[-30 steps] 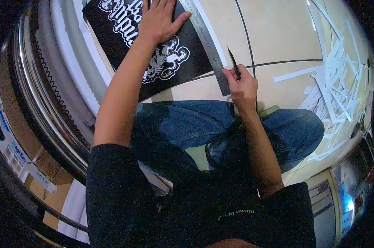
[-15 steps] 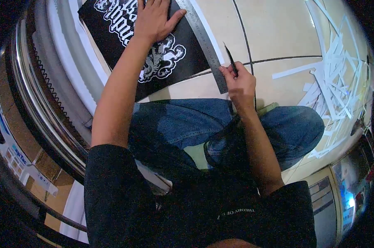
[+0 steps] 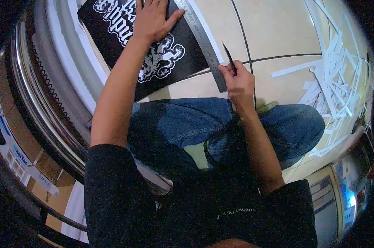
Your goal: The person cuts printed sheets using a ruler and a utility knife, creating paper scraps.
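A black sheet (image 3: 178, 74) with white lettering and a grey-and-white creature print lies on the tiled floor. My left hand (image 3: 153, 21) rests flat on its upper part, fingers spread and tips partly cut off by the frame's top edge. Along the sheet's right edge lies a metal ruler (image 3: 202, 40), with a white strip showing beyond it. My right hand (image 3: 239, 80) grips a slim black knife (image 3: 230, 58), its pointed tip directed up and away from the sheet. The thumb of that hand is at the ruler's lower end.
Many cut white strips (image 3: 333, 91) are heaped on the floor at the right. Rolls of material (image 3: 73, 53) and a shiny metal bar (image 3: 40, 99) run along the left. My crossed legs in blue jeans (image 3: 174, 120) are just below the sheet.
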Demonstrator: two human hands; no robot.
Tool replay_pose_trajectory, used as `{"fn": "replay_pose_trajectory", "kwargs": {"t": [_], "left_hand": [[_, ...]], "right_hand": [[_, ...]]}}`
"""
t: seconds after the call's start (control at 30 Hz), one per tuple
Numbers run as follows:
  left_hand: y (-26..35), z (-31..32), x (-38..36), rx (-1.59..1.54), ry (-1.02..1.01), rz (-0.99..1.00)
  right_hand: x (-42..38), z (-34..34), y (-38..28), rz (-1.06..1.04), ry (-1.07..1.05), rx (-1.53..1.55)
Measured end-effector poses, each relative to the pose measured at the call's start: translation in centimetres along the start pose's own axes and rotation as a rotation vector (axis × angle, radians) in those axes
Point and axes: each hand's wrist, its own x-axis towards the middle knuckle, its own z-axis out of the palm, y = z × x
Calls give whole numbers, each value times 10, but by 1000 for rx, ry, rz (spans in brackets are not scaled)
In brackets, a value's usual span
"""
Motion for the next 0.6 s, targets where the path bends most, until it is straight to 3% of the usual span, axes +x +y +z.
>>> {"fn": "replay_pose_trajectory", "kwargs": {"t": [0.23,0.27,0.3,0.5,0.6], "left_hand": [[0,-1,0,-31,-26,-15],[-19,31,3,44,228,142],[-21,31,3,63,262,135],[-5,-1,-1,9,33,88],[-7,0,-2,-5,50,83]], "right_hand": [[-1,-5,-8,28,-19,-58],[-1,-3,-4,4,0,-71],[0,-1,-1,-28,20,-85],[-2,-3,-5,-72,32,-99],[-3,-3,-6,-93,46,-44]]}}
